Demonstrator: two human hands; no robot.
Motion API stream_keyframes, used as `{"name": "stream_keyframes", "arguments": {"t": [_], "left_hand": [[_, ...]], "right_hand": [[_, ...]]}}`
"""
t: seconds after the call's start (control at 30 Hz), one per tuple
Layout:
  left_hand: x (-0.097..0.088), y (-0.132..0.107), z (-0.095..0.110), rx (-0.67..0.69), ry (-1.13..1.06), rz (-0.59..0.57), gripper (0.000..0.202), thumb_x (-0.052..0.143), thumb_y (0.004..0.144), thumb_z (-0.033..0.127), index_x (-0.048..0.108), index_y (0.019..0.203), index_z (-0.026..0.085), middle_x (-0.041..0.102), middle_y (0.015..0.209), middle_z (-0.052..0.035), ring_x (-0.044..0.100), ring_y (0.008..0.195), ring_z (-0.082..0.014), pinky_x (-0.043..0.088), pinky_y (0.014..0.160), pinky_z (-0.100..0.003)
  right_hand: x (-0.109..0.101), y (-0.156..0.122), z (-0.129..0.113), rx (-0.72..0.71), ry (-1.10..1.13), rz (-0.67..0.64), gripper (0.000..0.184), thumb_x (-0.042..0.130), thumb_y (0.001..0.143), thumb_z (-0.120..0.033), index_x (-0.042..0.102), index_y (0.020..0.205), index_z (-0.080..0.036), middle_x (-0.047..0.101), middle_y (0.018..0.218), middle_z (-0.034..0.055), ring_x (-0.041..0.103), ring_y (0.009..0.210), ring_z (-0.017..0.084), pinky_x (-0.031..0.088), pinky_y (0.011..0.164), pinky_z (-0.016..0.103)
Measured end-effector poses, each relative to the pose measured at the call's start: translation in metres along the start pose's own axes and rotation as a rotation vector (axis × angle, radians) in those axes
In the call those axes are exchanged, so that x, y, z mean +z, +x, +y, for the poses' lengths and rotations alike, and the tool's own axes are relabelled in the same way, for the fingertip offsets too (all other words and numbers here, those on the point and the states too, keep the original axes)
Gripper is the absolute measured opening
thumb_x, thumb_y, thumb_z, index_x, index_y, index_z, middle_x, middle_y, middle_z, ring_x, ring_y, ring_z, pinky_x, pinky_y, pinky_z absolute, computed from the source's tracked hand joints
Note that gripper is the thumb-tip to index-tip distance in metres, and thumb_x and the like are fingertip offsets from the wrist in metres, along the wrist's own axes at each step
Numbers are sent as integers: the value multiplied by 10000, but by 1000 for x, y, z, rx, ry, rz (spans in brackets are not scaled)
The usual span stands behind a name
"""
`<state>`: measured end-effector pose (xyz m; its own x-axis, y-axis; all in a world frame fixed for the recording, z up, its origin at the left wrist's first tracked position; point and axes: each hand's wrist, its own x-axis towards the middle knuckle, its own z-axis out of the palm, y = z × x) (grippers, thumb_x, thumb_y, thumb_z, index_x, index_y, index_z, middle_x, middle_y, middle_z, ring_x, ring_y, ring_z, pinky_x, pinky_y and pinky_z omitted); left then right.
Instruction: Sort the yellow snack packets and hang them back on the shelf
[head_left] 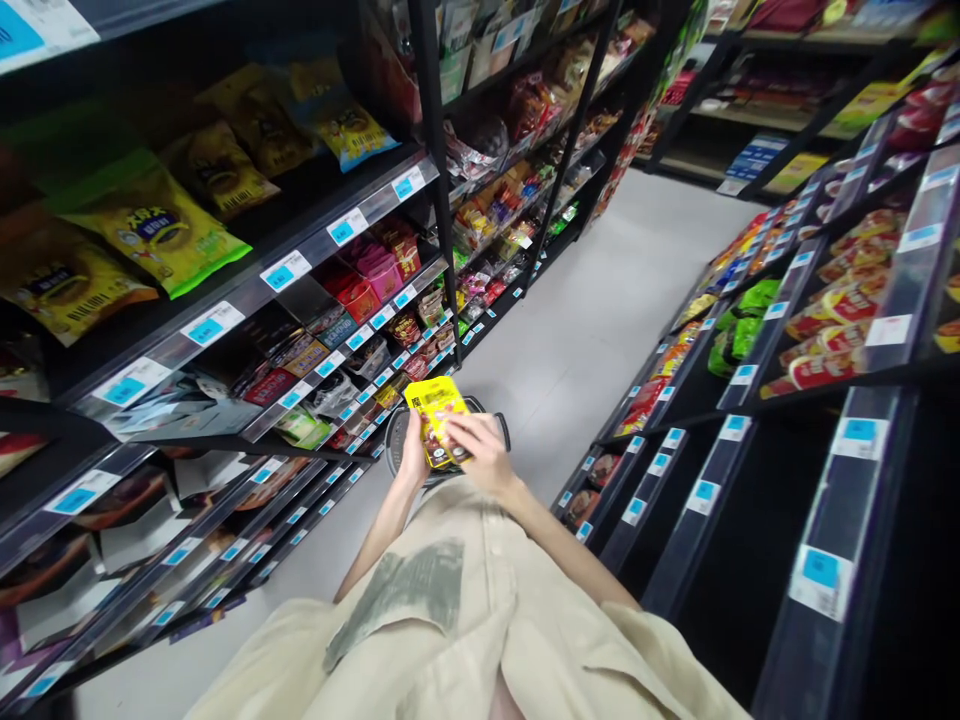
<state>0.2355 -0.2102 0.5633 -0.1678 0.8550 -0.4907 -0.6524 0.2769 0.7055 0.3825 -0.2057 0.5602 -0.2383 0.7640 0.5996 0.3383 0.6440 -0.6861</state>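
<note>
A bright yellow snack packet (429,405) is held upright between my two hands, in front of my beige shirt. My left hand (413,452) grips its left edge. My right hand (481,448) has its fingers laid across the packet's right side and front, covering part of the print. Just beneath and behind the hands is a dark basket (395,435), with only its rim showing; what it holds is hidden by my hands and shirt.
Shelves on the left hold yellow snack bags (169,222) above smaller boxes and packets. On the right, slanted shelves carry green packets (745,325) and red-yellow cups (832,320). A pale floor aisle (600,270) runs ahead to a far rack (780,110).
</note>
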Motion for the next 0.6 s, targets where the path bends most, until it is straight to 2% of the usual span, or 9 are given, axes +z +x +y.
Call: {"name": "stream_keyframes", "arguments": {"t": [0.07, 0.1, 0.2, 0.27, 0.33, 0.4, 0.43, 0.5, 0.6], "left_hand": [[2, -2, -1, -20, -3, -69, 720, 719, 742, 782, 694, 1074, 144, 760, 1140, -167, 683, 1203, -349, 588, 977, -413], [1, -3, 0, 4, 14, -72, 698, 738, 736, 763, 690, 1060, 146, 763, 1122, -163, 686, 1195, -346, 587, 973, -408], [-5, -5, 1, 133, 117, -20, 618, 821, 732, 636, 664, 1103, 167, 766, 1120, -131, 700, 1169, -322, 576, 971, -399], [-10, -7, 1, 173, 199, 7, 615, 847, 726, 585, 660, 1142, 172, 764, 1145, -126, 704, 1164, -318, 565, 979, -404], [-12, -8, -1, 154, 244, 29, 641, 859, 702, 594, 674, 1135, 159, 768, 1139, -137, 710, 1150, -333, 561, 980, -420], [-9, -9, -4, 123, 242, 54, 678, 871, 658, 625, 690, 1097, 141, 777, 1100, -151, 723, 1116, -354, 565, 967, -442], [-6, -9, -5, 117, 237, 65, 692, 874, 640, 639, 696, 1079, 135, 780, 1088, -155, 728, 1100, -361, 568, 962, -449], [0, -9, -7, 141, 249, 87, 695, 872, 628, 654, 703, 1063, 139, 780, 1105, -157, 731, 1096, -361, 570, 962, -445], [6, -8, -9, 177, 262, 84, 671, 829, 681, 670, 702, 1103, 164, 766, 1179, -146, 702, 1174, -352, 559, 998, -435]], "right_hand": [[4, 2, -4, -84, -50, -253, 439, 653, 893, -144, 728, 1300, -292, 707, 1366, 66, 606, 1131, 296, 511, 994, 513], [5, 3, -6, -90, -67, -327, 453, 685, 882, -181, 714, 1323, -280, 678, 1412, 67, 583, 1155, 311, 496, 1014, 534], [2, 3, -10, -56, 2, -425, 451, 774, 855, -331, 722, 1298, -264, 649, 1450, 76, 549, 1206, 325, 467, 1063, 555], [-1, 0, -9, -11, 163, -369, 360, 758, 876, -341, 740, 1229, -268, 681, 1397, 77, 579, 1203, 295, 477, 1076, 525], [-3, -4, -4, 128, 286, -164, 291, 726, 900, -310, 730, 1187, -261, 711, 1314, 87, 621, 1178, 261, 504, 1061, 484], [-2, -7, 3, 350, 319, 61, 382, 765, 862, -332, 690, 1227, -248, 697, 1284, 105, 644, 1152, 252, 543, 1004, 443], [0, -7, 6, 466, 339, 114, 465, 800, 824, -363, 670, 1254, -244, 686, 1286, 111, 652, 1136, 252, 562, 967, 424], [2, -7, 10, 659, 479, 59, 556, 836, 770, -427, 662, 1261, -237, 694, 1273, 110, 676, 1093, 252, 583, 914, 396], [4, -5, 10, 820, 771, -75, 451, 800, 796, -473, 706, 1171, -239, 747, 1199, 73, 709, 1059, 247, 581, 932, 382]]}}
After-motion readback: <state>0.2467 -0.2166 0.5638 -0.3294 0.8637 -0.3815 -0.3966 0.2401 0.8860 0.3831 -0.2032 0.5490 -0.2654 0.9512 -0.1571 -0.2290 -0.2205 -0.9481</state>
